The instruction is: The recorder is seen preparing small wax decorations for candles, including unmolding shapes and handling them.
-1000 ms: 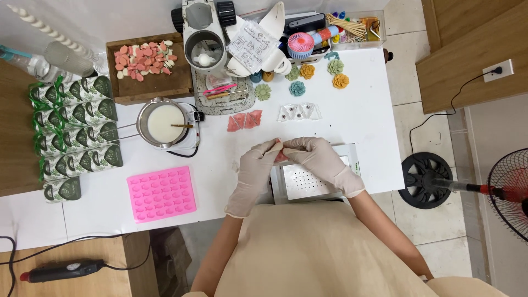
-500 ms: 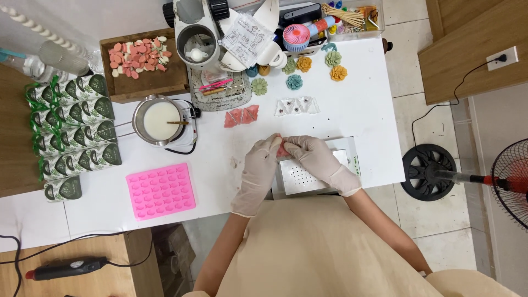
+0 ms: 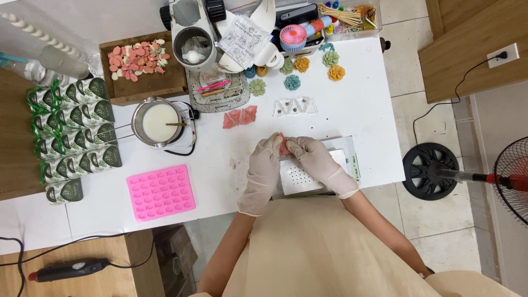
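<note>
Gloves cover both hands, which meet over the white tabletop (image 3: 352, 104) just in front of the person. The left hand (image 3: 263, 171) and the right hand (image 3: 316, 162) pinch a small pink piece (image 3: 284, 146) between their fingertips, both closed narrowly on it; its exact shape is too hidden to tell. The piece sits above the near edge of a flat white perforated device (image 3: 308, 175), on which the right hand partly rests. To the left, near the tabletop's front, lies a pink silicone mould (image 3: 160, 192) with many small cavities. Behind it stands a metal pot of white liquid (image 3: 157, 122) on a small heater. Two pink triangular packets (image 3: 240, 116) lie beyond the hands, with a row of clear triangular packets (image 3: 295, 106) beside them to the right. Further back are coloured flower-shaped pieces (image 3: 292, 82) and a wooden tray of pink and white pieces (image 3: 136, 58). Rows of green wrapped packs (image 3: 69, 132) line the left side.
</note>
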